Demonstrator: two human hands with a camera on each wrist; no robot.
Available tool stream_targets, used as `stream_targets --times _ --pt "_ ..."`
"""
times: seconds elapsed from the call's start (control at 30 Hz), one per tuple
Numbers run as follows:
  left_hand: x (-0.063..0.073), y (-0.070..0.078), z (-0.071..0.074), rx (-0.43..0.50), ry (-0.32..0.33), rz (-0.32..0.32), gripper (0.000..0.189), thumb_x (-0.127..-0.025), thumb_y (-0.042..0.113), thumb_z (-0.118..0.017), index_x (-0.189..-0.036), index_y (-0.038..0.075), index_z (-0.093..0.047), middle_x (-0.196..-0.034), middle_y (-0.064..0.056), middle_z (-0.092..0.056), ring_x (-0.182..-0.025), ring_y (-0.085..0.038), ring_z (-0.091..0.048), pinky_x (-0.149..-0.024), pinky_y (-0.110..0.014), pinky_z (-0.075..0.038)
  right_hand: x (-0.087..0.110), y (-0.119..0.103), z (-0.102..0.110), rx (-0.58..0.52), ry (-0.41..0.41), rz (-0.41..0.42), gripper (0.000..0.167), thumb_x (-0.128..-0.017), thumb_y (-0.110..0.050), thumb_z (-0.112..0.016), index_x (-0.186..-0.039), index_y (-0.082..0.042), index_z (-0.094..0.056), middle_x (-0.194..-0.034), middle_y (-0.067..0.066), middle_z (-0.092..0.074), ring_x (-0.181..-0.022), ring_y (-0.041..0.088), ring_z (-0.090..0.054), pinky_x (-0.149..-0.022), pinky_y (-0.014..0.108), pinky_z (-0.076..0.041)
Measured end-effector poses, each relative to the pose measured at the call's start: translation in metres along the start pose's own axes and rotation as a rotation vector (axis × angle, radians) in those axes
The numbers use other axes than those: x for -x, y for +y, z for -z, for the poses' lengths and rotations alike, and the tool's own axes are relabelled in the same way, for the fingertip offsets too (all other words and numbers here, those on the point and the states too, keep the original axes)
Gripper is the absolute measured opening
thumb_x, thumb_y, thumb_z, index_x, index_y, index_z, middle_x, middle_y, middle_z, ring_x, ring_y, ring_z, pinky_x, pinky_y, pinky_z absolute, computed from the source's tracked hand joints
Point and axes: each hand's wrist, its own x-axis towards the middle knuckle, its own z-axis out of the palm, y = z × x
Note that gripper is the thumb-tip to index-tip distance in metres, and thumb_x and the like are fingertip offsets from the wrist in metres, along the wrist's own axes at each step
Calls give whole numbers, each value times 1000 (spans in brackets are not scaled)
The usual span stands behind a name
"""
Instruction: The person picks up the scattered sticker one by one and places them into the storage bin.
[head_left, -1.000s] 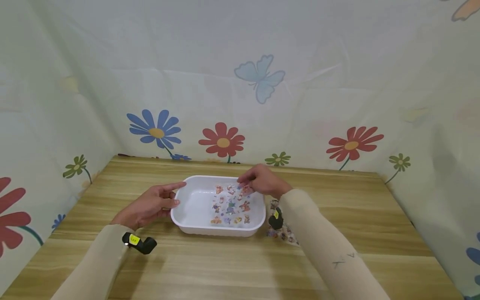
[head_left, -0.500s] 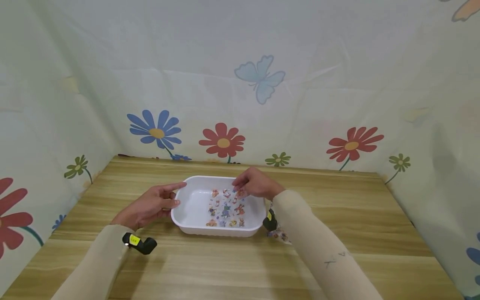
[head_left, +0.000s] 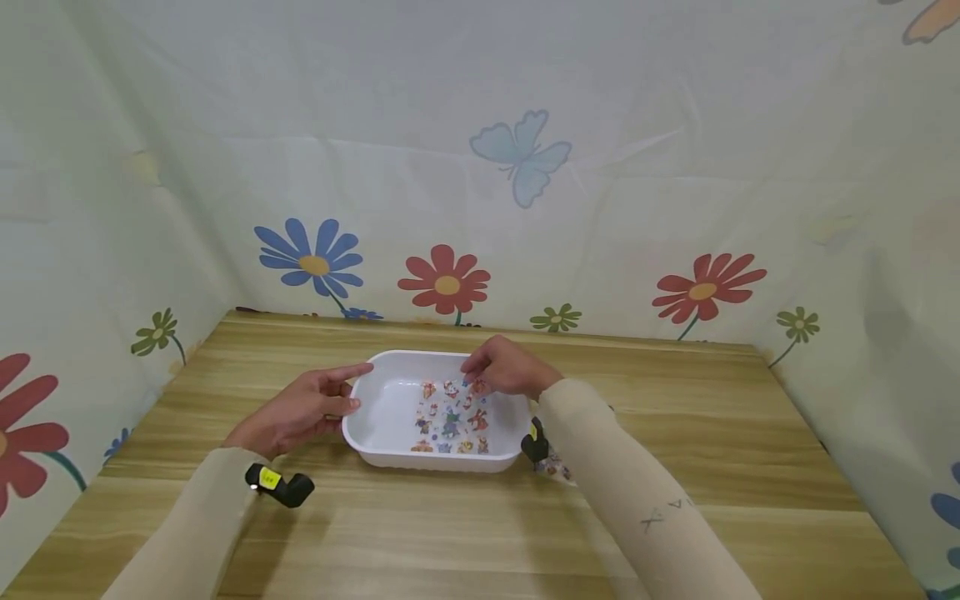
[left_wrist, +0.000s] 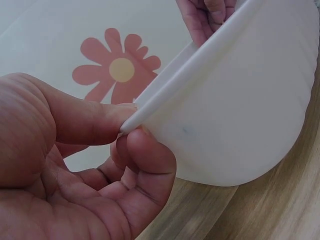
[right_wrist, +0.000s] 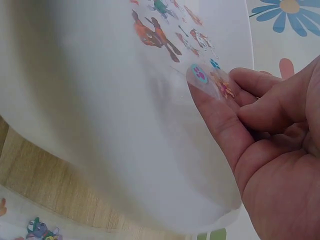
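A white plastic basin (head_left: 386, 460) with rounded corners sits on the table. At its left end, my left hand (head_left: 296, 410) pinches the rim between thumb and fingers, as the left wrist view shows close up. A clear sticker sheet (head_left: 448, 423) printed with small cartoon animals lies within the basin, toward its right half. My right hand (head_left: 510, 368) reaches over the far right part of the basin. In the right wrist view its thumb and fingers pinch a corner of the sticker sheet (right_wrist: 155, 32), and the thumb shows through the clear film.
Another printed clear sheet (head_left: 553, 468) lies on the wooden table (head_left: 420, 533) right of the basin, partly hidden under the right forearm. A flower-printed curtain (head_left: 600, 217) rises behind the table and along both sides.
My right hand has moved slightly left and down with the sticker sheet, which now lies nearer the basin's middle. The left hand and the basin have stayed put.
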Motion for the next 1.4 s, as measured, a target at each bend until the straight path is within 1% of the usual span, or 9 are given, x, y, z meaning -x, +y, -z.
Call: stream_targets --times 0.2,0.3,0.4,0.53,0.7,0.9,1.07,1.2,1.4 --pt "-1 0 0 -3 3 5 69 -102 6 -63 -164 16 -34 -114 -10 -49 -107 -28 -59 -87 -30 -61 0 -2 -1 26 -13 -11 38 -89 7 -71 -126 1 -73 -122 13 -76 -114 24 -70 -110 42 -54" --pt "-1 0 0 -6 3 3 69 -102 6 -63 -164 16 -34 -114 -10 -49 -107 -28 -59 -87 -30 -61 0 -2 -1 43 -15 -10 40 -88 8 -71 -127 1 -72 -122 13 -76 -117 26 -69 -110 43 -53" --pt "-1 0 0 -6 4 2 69 -102 5 -63 -164 16 -34 -113 -9 -49 -106 -27 -58 -85 -28 -61 1 -2 -2 88 -11 -2 41 -87 9 -71 -126 0 -73 -121 13 -76 -117 26 -69 -109 43 -54" --pt "0 -1 0 -7 4 2 69 -102 5 -62 -164 15 -34 -112 -9 -49 -105 -26 -58 -84 -27 -60 1 -2 -3 162 8 8 36 -87 7 -73 -123 0 -75 -118 12 -76 -110 24 -69 -104 41 -56" --pt "0 -1 1 -7 2 -1 69 -102 6 -63 -164 16 -34 -113 -9 -50 -105 -27 -59 -84 -28 -61 0 -3 -6 224 45 6 30 -87 6 -74 -116 -1 -78 -109 12 -77 -99 21 -69 -94 36 -59" --pt "-1 -2 1 -2 2 0 69 -102 6 -63 -164 16 -34 -114 -10 -52 -105 -27 -60 -85 -29 -61 -3 -5 -8 293 69 -3 26 -87 4 -74 -112 -2 -79 -105 10 -77 -93 19 -67 -87 32 -59" --pt "-1 -2 1 0 5 3 69 -102 5 -63 -164 16 -34 -113 -9 -51 -104 -26 -59 -84 -28 -61 -3 -5 -8 303 73 -25 24 -89 1 -75 -113 -2 -79 -107 11 -77 -91 20 -66 -86 33 -60" --pt "-1 -2 1 -1 3 4 68 -102 5 -62 -164 16 -34 -113 -9 -50 -104 -26 -59 -83 -27 -61 -3 -6 -9 301 78 -47 24 -92 -1 -73 -114 -3 -79 -113 12 -77 -94 22 -66 -88 35 -60" --pt "-1 -2 2 6 -11 -9 69 -102 5 -62 -164 15 -33 -112 -9 -50 -104 -26 -59 -84 -28 -61 -3 -6 -9 300 88 -57 25 -93 -2 -71 -116 -3 -78 -116 13 -76 -97 23 -66 -91 37 -61"
